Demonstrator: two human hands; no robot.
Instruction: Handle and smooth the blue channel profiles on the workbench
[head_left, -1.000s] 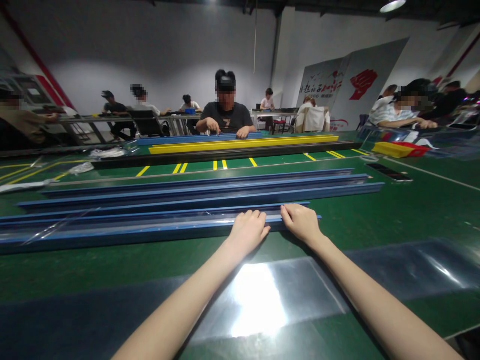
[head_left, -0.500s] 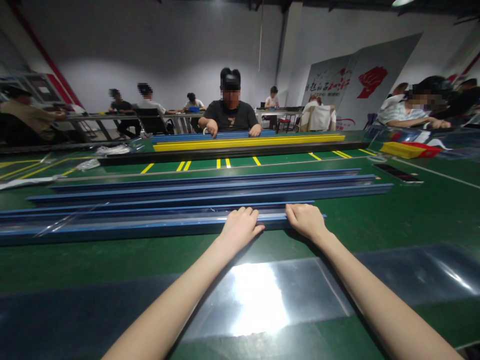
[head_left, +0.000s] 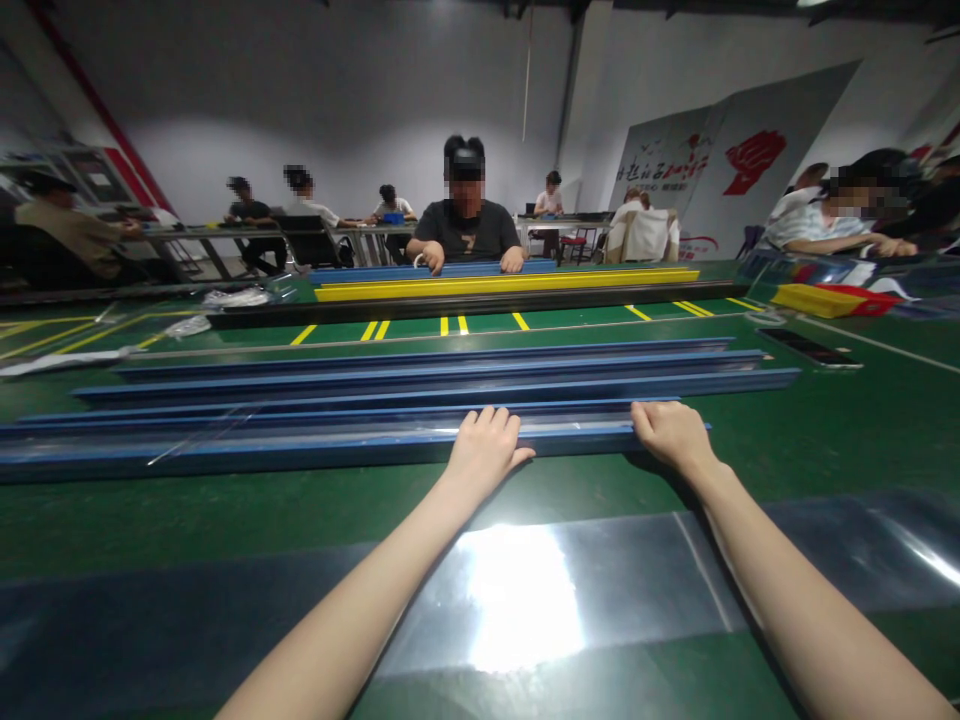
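A long blue rail point(head_left: 300, 448) lies across the green table point(head_left: 825, 440), nearest of several parallel blue rails point(head_left: 420, 375). A clear film strip point(head_left: 570, 425) lies along its top. My left hand point(head_left: 486, 450) rests on the rail near its middle, fingers curled over the top edge. My right hand point(head_left: 671, 433) grips the rail close to its right end, fingers wrapped over it.
A shiny clear plastic sheet point(head_left: 525, 600) lies on the table under my forearms. Across the table a person sits with hands on blue and yellow rails point(head_left: 510, 283). Red and yellow trays point(head_left: 817, 298) and a dark phone point(head_left: 814, 348) are at right. Other people work behind.
My right hand has slid right along the rail toward its end. The left hand stayed near the middle. The view shifted slightly.
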